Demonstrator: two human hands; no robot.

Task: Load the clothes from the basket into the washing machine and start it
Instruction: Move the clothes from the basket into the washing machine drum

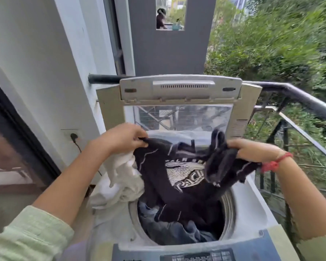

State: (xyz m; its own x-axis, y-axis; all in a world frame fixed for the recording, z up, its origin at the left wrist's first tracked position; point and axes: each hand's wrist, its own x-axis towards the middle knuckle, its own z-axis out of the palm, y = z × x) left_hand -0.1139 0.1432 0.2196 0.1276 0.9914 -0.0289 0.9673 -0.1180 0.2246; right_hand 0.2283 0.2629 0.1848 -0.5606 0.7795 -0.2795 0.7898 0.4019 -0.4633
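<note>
Garment: black T-shirt w/ white printed graphic [179,178], held spread above the drum opening, lower part hanging down into it. Print is partly folded over; only "RAC" reads, the rest is blurred.
L hand: left hand [123,137] pinches the shirt's upper left edge betw thumb & curled fingers; fingertips hidden by fabric.
R hand: right hand [252,149] grips a bunched fold on the shirt's right side, fingers curled round it, tips buried in cloth. Red thread bracelet [275,162] at that wrist.
Machine: pale grey top-loading washing machine [252,208], lid [181,91] standing upright at the back. Lid's clear window shows only dim shapes & reflections.
Drum: round steel-rimmed drum [229,204] holds blue-grey clothes [177,230] under the shirt. How full, can't tell, as the shirt covers most of the opening.
White cloth: crumpled white fabric [120,178] draped over the machine's left rim, partly inside, partly out; near edge hidden behind the left forearm.
Panel: dark blue control panel [196,258] at the near edge, cut off by the frame bottom; labels too small & blurred to read.
Sleeve: light green sleeve [26,236] on the left arm, cut off at the corner.
Surroundings: black plug in white wall socket [73,136] left of the machine, cord passing behind the left forearm. Black metal railing [309,104] to the right, w/ blurred green shrubs [271,44] beyond.
</note>
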